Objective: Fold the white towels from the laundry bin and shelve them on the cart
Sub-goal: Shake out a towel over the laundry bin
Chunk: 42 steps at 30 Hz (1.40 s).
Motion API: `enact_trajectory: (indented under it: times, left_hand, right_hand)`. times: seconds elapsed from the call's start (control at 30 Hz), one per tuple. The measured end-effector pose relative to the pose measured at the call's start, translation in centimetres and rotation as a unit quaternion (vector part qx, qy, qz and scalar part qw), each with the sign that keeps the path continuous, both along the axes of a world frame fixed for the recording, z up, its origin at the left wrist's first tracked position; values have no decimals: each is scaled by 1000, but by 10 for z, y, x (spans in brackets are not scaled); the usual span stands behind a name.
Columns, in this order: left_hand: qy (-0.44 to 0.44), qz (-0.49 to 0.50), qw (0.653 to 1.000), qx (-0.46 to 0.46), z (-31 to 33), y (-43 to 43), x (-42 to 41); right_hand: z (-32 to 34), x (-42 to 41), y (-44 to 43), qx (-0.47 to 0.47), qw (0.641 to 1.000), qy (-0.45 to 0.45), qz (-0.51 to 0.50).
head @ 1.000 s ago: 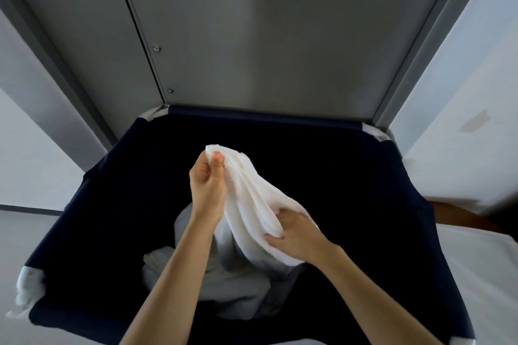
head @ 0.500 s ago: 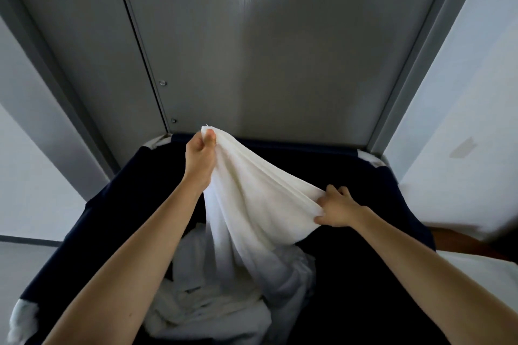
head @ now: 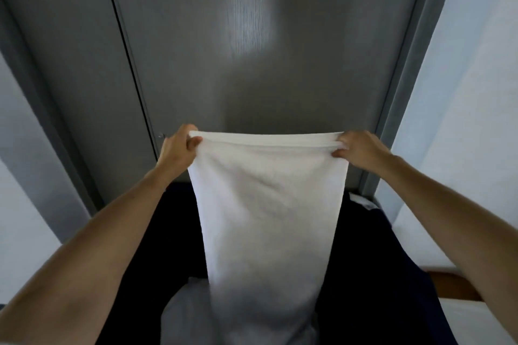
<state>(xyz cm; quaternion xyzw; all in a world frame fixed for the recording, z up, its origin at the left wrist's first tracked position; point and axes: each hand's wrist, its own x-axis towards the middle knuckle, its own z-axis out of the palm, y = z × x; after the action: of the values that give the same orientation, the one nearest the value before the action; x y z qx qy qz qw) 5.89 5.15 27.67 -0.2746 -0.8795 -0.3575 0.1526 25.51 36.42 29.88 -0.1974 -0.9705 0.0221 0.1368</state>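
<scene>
The left hand [head: 179,145] and right hand [head: 356,148] are each pinching a top corner of a soft white towel [head: 266,204]. It is hanging flat as a long rectangle over the dark fabric laundry bin [head: 370,260], before a grey brushed-metal door [head: 252,64].

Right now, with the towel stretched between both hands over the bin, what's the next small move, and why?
Probably bring the left hand across to the right hand, corner to corner, halving the towel lengthwise. Each hand pinches a top corner, the top edge is taut and level, and the cloth hangs flat over the laundry bin.
</scene>
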Motion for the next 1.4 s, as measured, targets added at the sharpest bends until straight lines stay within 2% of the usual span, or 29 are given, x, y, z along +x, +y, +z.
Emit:
enact_trajectory:
  times: [0.17, 0.3, 0.4, 0.5, 0.57, 0.63, 0.7, 0.73, 0.8, 0.9, 0.97, 1.03, 1.1, 1.13, 1.17, 1.2, 1.27, 1.3, 1.33, 1.4]
  left_hand:
    - [-9, -1, 998, -66, 5, 4, -9]
    - [-31, 45, 995, -86, 4, 3, -9]
    - [-91, 70, 992, -43, -1, 8, 7]
    - [-64, 50, 996, 26, -9, 8, 22]
    - [-70, 6, 997, 28, -8, 1, 26]
    - [-86, -41, 993, -63, -5, -6, 21]
    - [-46, -78, 976, -196, -6, -12, 17]
    - [-14, -77, 966, -246, -9, -14, 15]
    - [7, -43, 957, -286, -17, -16, 12]
    - [-46, -6, 962, -268, -22, -16, 8]
    - [-51, 7, 975, -214, -6, -16, -1]
    - [-15, 33, 993, -115, 26, -11, -7]
    - [23, 71, 997, 9, 54, 0, 0]
    - [29, 87, 995, 42, 57, 6, 5]
    - [11, 101, 994, 37, 52, 10, 10]
    - [-15, 104, 994, -10, 41, 11, 15]
    - [-56, 84, 986, -133, 11, 2, 20]
    - [-59, 79, 982, -163, 2, -4, 18]
    - [-49, 77, 983, -159, 1, -9, 14]
    - [-15, 76, 993, -88, 13, -12, 11]
  right_hand:
    - [-5, 2, 0, -21, 998, 59, 21]
    - [-12, 12, -6, -55, 987, 124, 84]
    - [-16, 12, -10, -127, 979, 153, 49]
    - [-13, 11, -9, -173, 971, 165, -3]
    - [-7, 10, -8, -209, 960, 189, -2]
    - [-1, 7, -7, -216, 960, 177, -13]
    - [-5, 5, -5, -172, 978, 117, -29]
    - [-9, 5, -5, -152, 984, 85, -40]
    - [-21, 4, -8, -123, 991, 29, -50]
    - [-24, 1, -13, -108, 993, 14, -46]
    - [0, -1, -11, -67, 996, 19, -47]
    - [42, -2, -11, -58, 991, 101, -69]
    - [73, -5, -15, -106, 964, 227, -86]
    - [77, -8, -17, -144, 946, 276, -90]
    - [72, -11, -20, -176, 937, 284, -103]
    - [59, -12, -23, -183, 944, 249, -114]
    - [25, -6, -26, -160, 972, 136, -101]
    - [14, -3, -25, -154, 978, 95, -102]
    - [10, 0, -23, -157, 979, 78, -99]
    - [21, 1, -25, -201, 969, 124, -73]
